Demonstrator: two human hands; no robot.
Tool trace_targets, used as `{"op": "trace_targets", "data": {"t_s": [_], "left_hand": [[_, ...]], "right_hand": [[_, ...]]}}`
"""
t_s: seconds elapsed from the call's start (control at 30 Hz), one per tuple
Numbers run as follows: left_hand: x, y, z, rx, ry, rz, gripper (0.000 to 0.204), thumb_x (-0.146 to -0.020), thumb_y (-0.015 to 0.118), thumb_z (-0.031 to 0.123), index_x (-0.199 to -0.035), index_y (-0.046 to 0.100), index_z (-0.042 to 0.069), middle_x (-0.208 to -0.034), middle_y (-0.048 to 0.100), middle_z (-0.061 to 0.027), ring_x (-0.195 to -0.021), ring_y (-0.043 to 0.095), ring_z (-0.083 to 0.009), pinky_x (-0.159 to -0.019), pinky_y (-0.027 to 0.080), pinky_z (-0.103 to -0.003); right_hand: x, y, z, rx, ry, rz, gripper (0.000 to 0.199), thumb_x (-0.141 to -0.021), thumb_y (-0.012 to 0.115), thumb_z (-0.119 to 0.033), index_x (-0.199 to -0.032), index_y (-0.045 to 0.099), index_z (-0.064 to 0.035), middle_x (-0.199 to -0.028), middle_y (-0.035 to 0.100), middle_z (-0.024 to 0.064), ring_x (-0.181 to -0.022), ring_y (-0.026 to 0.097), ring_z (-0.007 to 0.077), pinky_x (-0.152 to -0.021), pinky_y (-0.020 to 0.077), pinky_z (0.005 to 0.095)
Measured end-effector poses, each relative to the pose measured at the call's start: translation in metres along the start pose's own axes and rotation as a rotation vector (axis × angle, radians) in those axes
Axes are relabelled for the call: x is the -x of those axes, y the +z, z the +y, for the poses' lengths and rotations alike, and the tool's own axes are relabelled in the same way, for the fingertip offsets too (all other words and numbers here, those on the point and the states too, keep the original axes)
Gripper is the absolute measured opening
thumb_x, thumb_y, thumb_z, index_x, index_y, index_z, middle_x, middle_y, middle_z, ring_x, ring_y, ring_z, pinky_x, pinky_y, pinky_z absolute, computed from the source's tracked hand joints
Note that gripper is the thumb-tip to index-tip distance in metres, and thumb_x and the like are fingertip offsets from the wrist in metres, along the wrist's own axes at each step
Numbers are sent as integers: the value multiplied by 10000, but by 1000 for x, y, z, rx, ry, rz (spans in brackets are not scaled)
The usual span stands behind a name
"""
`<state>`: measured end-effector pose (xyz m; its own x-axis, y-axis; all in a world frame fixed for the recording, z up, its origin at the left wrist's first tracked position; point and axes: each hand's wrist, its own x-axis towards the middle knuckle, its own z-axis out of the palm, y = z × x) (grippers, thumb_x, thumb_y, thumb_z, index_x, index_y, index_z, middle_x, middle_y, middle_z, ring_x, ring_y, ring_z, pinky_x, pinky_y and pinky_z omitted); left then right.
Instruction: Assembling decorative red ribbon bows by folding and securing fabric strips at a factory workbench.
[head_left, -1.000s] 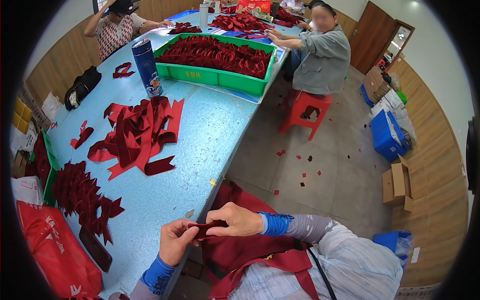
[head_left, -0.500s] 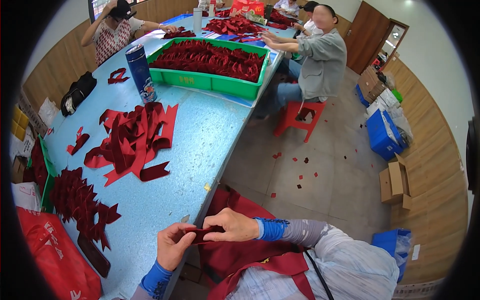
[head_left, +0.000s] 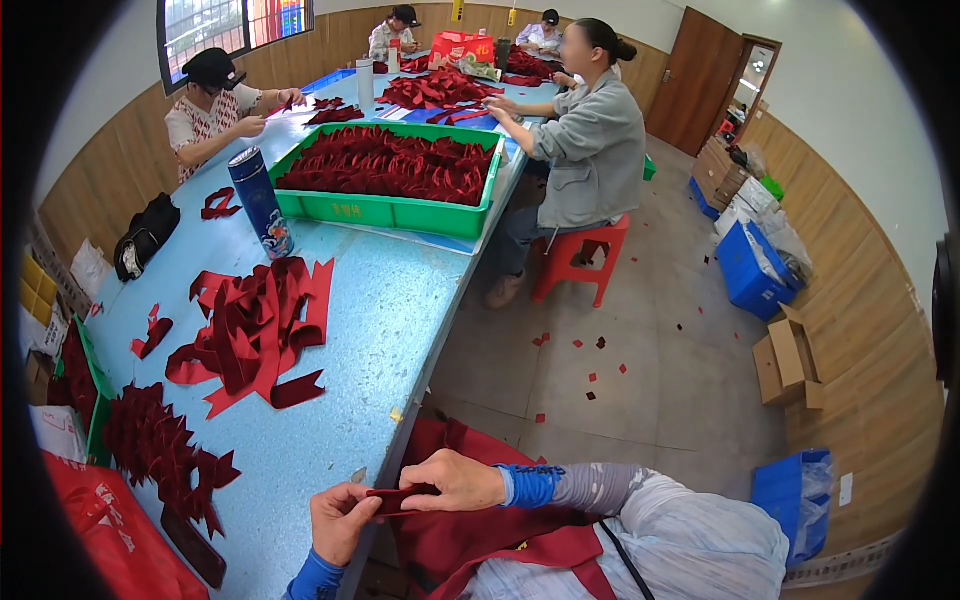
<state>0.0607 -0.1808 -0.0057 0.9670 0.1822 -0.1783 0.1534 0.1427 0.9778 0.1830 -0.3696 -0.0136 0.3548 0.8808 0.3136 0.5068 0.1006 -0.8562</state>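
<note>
A short strip of dark red ribbon (head_left: 391,501) is stretched between my two hands, just off the near table edge. My left hand (head_left: 338,520) pinches its left end between thumb and fingers. The other end sits in my right hand (head_left: 455,481), whose curled fingers hide part of it. A loose heap of notched red ribbons (head_left: 255,335) lies on the blue table (head_left: 320,440) ahead of my left hand. Left of that hand is a row of folded ribbon pieces (head_left: 160,440), with a dark flat rectangular thing (head_left: 193,546) beside it.
A green tray (head_left: 380,212) full of folded ribbons stands farther up the table, with a blue tumbler (head_left: 262,205) at its left. A red bag (head_left: 115,535) lies at the near left. A co-worker sits on a red stool (head_left: 583,262) at right; others work farther along. Blue bins (head_left: 755,270) line the wall.
The view has tilted upward, showing more of the far room. Both my hands keep hold of the ribbon strip. The co-worker at far left has brought a raised hand down from the cap.
</note>
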Motion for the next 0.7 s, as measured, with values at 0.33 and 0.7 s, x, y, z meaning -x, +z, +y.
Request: {"op": "trace_targets", "data": {"t_s": [0.33,0.7], "left_hand": [[-1,6,0,-37,33,15,47,-814,644,11,-847,644,-23,-758,659,-73,-658,618,-118,-602,509,-243],[-3,-1,-1,-77,28,6,86,-805,653,19,-877,648,-29,-776,660,-54,-684,609,-101,-627,504,-235]], "right_hand": [[6,7,11,37,-11,29,189,-834,658,-181,-855,577,-12,-658,576,145,-561,572,276,-508,421,346],[0,3,4,74,-21,21,185,-830,663,-173,-866,584,-9,-671,583,149,-577,583,281,-519,429,345]]}}
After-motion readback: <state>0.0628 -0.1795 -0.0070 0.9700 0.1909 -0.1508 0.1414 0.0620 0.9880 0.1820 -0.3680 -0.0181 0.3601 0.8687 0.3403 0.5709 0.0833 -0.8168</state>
